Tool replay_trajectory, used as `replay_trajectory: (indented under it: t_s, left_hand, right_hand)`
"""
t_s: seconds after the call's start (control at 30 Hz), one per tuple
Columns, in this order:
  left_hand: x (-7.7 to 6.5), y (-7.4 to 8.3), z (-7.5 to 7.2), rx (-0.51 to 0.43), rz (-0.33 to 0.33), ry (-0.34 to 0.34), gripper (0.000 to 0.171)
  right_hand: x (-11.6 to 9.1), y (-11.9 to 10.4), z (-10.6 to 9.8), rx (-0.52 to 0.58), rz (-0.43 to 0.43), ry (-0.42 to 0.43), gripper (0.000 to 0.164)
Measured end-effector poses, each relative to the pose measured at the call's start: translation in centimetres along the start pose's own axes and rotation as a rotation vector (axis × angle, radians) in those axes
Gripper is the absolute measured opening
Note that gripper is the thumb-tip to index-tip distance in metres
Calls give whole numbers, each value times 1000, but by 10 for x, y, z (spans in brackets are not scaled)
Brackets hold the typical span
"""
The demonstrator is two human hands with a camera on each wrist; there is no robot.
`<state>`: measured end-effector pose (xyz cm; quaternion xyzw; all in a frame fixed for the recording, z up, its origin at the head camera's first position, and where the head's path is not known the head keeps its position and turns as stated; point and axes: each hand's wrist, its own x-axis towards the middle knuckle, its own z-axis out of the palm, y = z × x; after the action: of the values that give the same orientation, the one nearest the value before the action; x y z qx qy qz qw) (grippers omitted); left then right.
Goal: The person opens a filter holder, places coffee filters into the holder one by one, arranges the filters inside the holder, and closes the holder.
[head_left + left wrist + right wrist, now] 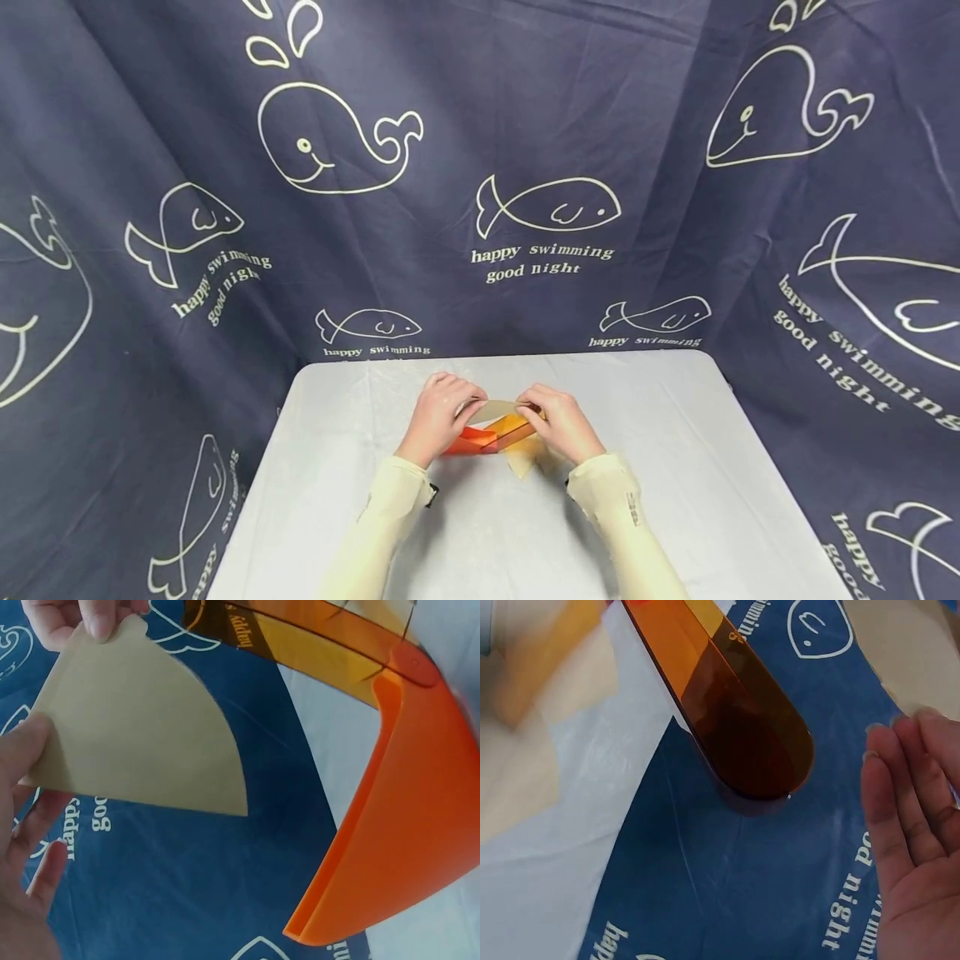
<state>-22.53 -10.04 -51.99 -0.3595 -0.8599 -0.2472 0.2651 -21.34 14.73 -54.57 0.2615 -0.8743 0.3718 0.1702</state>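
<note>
Between both hands is a tan, fan-shaped paper coffee filter (495,409) (142,727), held up above the table. My left hand (442,417) (26,862) pinches one straight edge between thumb and fingers. At another corner, my right hand (561,421) (915,817) pinches the paper. Just below and nearer the body is an orange plastic holder (471,441) (405,802) with a see-through amber cover (510,432) (742,712) joined to it. Neither hand touches the holder in these views.
More tan paper pieces (528,460) (585,682) lie on the white table (645,517) beside the holder. A blurred yellow-orange strip (547,667) shows over them in the right wrist view. Dark blue fabric (450,100) with whale and fish prints hangs behind and at both sides.
</note>
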Motion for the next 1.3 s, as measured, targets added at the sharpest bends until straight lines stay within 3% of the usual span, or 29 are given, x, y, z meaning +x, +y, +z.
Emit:
replay_trajectory:
  t_s: [0.23, 0.47, 0.77, 0.93, 1.17, 1.3]
  left_hand:
    - [-11, 1, 5, -119, -67, 101, 6]
    - [-10, 2, 10, -249, -182, 144, 8]
    - [-12, 1, 8, -282, -214, 107, 5]
    - [-7, 1, 4, -262, -209, 75, 17]
    - [-5, 3, 5, -172, -128, 17, 23]
    - [-4, 3, 7, -150, -103, 17, 12]
  right_hand:
    - [-13, 0, 9, 204, 121, 103, 8]
    - [-14, 2, 15, 270, 136, 87, 6]
    - [-12, -2, 14, 194, 102, 66, 5]
    - [-8, -2, 9, 104, 59, 56, 6]
    - [-5, -6, 5, -49, -67, -21, 9]
    - [-3, -9, 3, -57, -31, -35, 9]
